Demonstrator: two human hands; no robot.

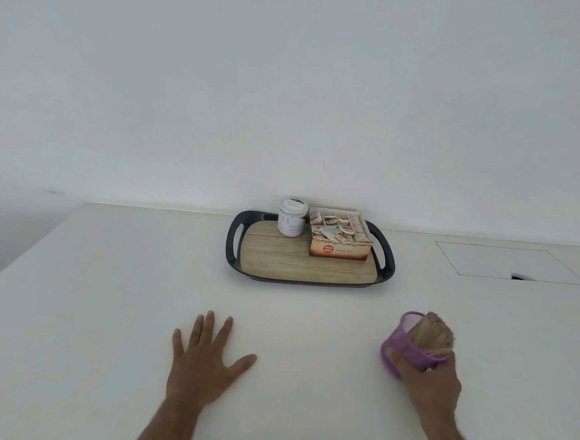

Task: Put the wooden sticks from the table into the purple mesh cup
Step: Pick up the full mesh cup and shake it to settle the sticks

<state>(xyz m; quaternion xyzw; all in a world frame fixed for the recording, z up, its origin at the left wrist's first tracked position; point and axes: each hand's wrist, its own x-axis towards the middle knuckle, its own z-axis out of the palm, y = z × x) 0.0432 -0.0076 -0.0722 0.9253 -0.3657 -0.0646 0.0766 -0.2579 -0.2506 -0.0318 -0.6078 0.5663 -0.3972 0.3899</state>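
Bench [105,292]: plain off-white. Mesh cup [406,351]: purple, fine mesh pattern. Sticks [437,333] in cup: light brown wood. Tray [233,250]: black rim, pale wood-grain base. Jar [292,221]: white, dark lettering. Tea box [339,249]: orange-brown front, red round emblem, white inner edges. Wall [291,82]: plain pale grey-white.

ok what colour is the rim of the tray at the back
Black; the tray rim frames a light wood-grain base, clearest in the head view.
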